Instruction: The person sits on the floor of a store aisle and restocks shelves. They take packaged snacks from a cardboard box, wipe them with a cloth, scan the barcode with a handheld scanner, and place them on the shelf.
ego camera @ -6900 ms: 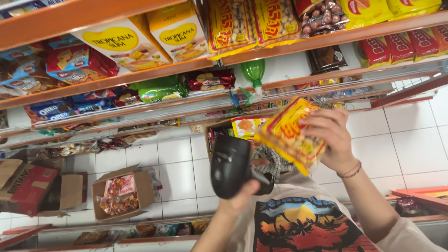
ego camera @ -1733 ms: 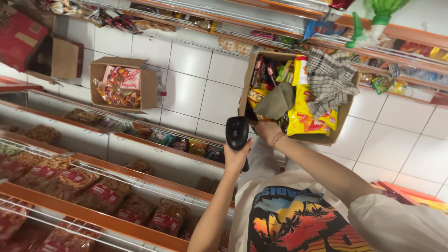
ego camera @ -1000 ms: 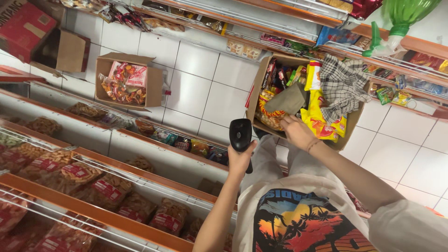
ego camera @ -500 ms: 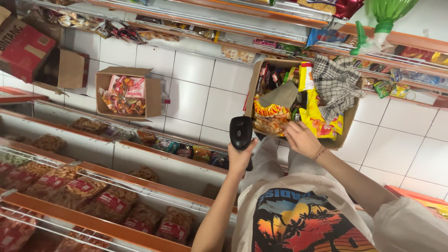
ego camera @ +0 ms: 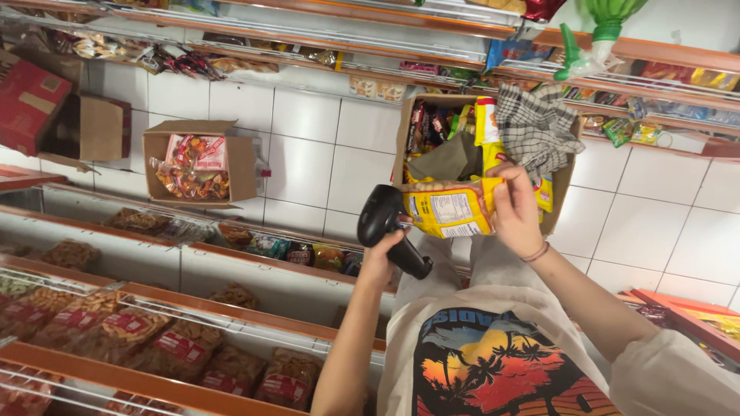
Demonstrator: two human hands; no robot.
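Yellow snack packet (ego camera: 451,209), its pale label panel turned toward the viewer, held by its right edge in the right hand (ego camera: 515,212), whose fingers are closed over that edge. Left hand (ego camera: 383,258) wrapped fully around the grip of a black handheld scanner (ego camera: 389,227); scanner head just beside the packet's left end. Directly behind the packet, an open cardboard box (ego camera: 566,173) of packaged goods, a checked cloth (ego camera: 536,127) draped over its top. Farther left on the white tiled floor (ego camera: 308,146), a second open carton (ego camera: 196,162) of wrapped sweets. Orange-edged shelves (ego camera: 154,296) of bagged snacks at lower left.
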